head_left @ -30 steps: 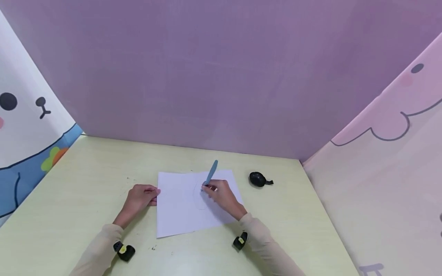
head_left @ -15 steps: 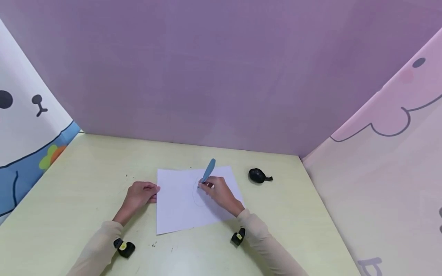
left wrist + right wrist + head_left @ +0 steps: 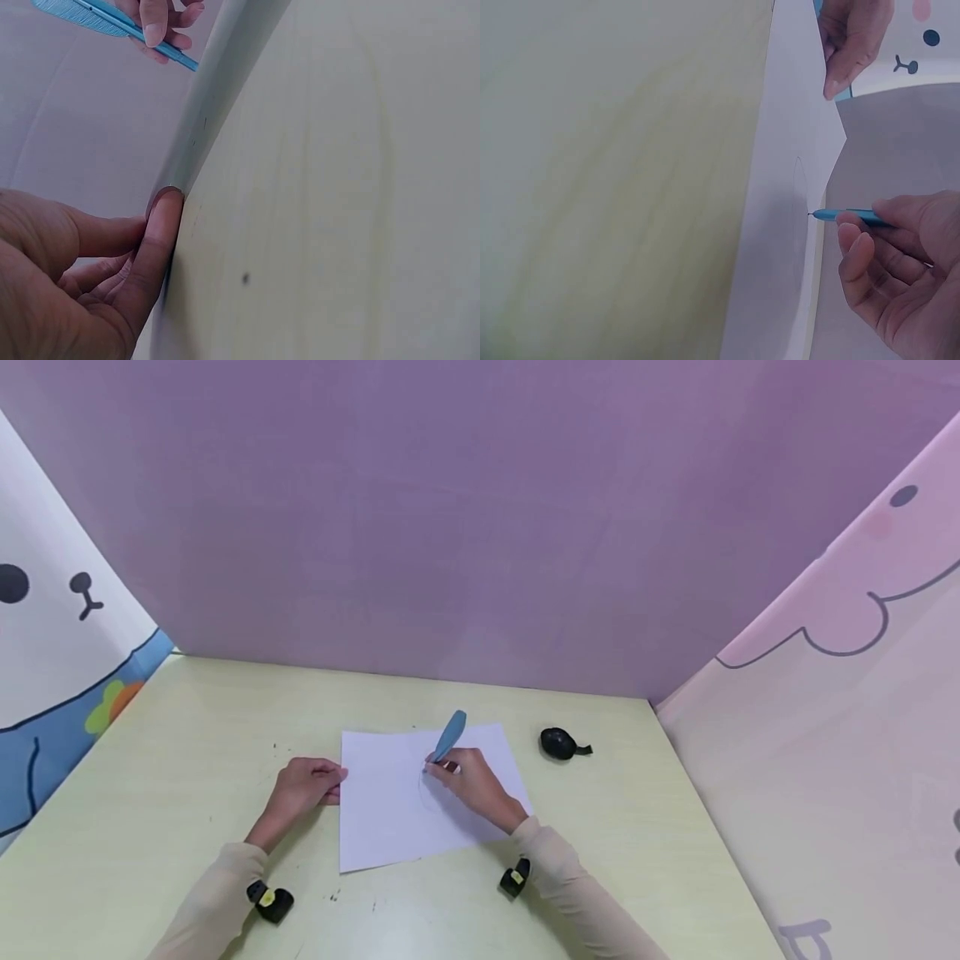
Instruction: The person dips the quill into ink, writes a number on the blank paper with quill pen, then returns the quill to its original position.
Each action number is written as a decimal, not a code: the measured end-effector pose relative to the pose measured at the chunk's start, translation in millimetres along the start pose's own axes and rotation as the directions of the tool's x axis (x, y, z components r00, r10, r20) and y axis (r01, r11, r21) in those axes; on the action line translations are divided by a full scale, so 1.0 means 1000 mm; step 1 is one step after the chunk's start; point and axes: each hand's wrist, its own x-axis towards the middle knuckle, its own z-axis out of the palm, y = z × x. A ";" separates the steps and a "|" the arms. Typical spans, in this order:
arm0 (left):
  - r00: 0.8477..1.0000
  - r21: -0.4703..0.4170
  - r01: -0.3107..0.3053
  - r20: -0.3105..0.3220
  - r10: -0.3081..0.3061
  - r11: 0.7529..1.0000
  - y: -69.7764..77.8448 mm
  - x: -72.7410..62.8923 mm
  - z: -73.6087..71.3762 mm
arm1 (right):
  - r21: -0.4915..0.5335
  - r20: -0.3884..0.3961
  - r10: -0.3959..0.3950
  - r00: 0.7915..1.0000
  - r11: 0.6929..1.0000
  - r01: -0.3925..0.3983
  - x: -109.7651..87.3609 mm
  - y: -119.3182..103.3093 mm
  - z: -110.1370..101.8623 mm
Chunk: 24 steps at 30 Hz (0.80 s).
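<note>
A white sheet of paper (image 3: 378,814) lies on the pale table (image 3: 187,793). My left hand (image 3: 302,785) pinches its left edge between thumb and fingertip, as the left wrist view (image 3: 75,277) also shows. Above the middle of the sheet, my right hand (image 3: 476,787) grips a blue pen (image 3: 452,735) with a feather-shaped top. The pen leans, its feathered end up and away. In the right wrist view, the pen's tip (image 3: 815,214) is right at a thin curved line (image 3: 798,159) drawn on the paper. Part of that line is hidden behind the right hand in the head view.
To the right of the paper lies a round black object (image 3: 558,743) with a short tail. A purple panel (image 3: 420,527) closes off the back, and printed panels stand at both sides. Small dark marks (image 3: 334,895) dot the table. Black cameras are worn at both wrists.
My right hand has moved slightly left with the pen, whose tip has travelled left along the drawn curve. My left hand stays at the paper's edge.
</note>
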 end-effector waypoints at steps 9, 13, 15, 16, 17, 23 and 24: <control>1.000 0.028 0.013 -0.013 -0.012 1.000 -0.004 0.000 0.000 | -0.023 0.014 0.010 1.000 1.000 -0.010 -0.002 -0.004 0.002; 1.000 0.036 0.012 -0.020 -0.011 0.999 -0.003 0.000 0.000 | -0.016 0.018 0.017 1.000 1.000 -0.017 -0.003 -0.005 0.002; 1.000 0.037 0.009 -0.021 -0.008 0.999 -0.003 -0.001 0.000 | -0.005 0.021 0.018 1.000 1.000 -0.018 -0.004 -0.006 0.003; 1.000 0.039 0.010 -0.024 -0.009 0.999 -0.004 -0.001 0.001 | 0.000 0.022 0.020 1.000 1.000 -0.020 -0.004 -0.006 0.004; 1.000 0.040 0.011 -0.027 -0.009 0.999 -0.004 -0.001 0.001 | 0.006 0.023 0.022 0.999 1.000 -0.022 -0.005 -0.005 0.005; 0.999 0.040 0.002 -0.042 0.000 0.999 -0.006 -0.002 0.002 | 0.024 -0.006 0.020 1.000 1.000 -0.020 -0.006 -0.006 0.007; 0.999 0.041 -0.001 -0.044 0.003 0.999 -0.005 -0.002 0.002 | 0.026 -0.014 0.017 1.000 1.000 -0.017 -0.006 -0.007 0.006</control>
